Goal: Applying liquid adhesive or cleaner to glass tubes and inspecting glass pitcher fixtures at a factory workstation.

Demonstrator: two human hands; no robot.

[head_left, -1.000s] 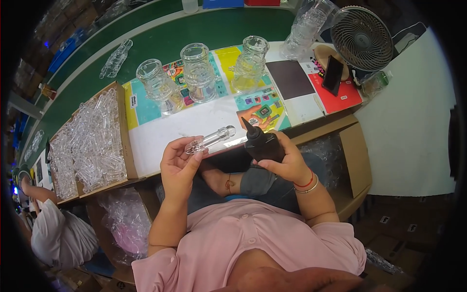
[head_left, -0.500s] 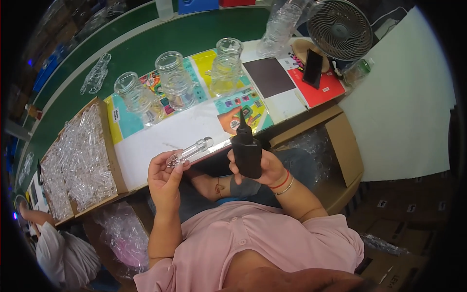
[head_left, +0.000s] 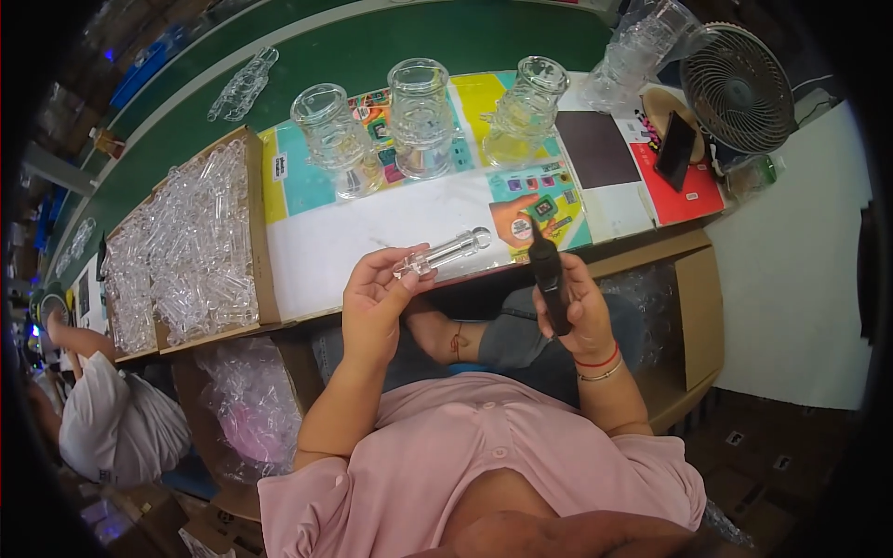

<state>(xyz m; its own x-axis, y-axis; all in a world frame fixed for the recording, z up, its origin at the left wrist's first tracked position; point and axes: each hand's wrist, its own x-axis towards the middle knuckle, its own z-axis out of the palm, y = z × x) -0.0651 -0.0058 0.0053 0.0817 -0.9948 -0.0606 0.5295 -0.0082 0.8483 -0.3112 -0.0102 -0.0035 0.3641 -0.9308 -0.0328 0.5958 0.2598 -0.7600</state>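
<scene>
Bottle (head_left: 551, 290) in right grip (head_left: 588, 314), tube (head_left: 454, 250) in left grip (head_left: 376, 304)

Bare room is crossing the white surface (head_left: 358, 228)
A carton (head_left: 264, 244) is walling its left, clear vessels (head_left: 420, 121) its far side; a clear tube (head_left: 451, 250) is overhanging its near right.

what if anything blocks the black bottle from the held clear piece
Nothing visible: the right hand holds the black bottle apart from the clear piece in the left hand, with an open gap between.
</scene>
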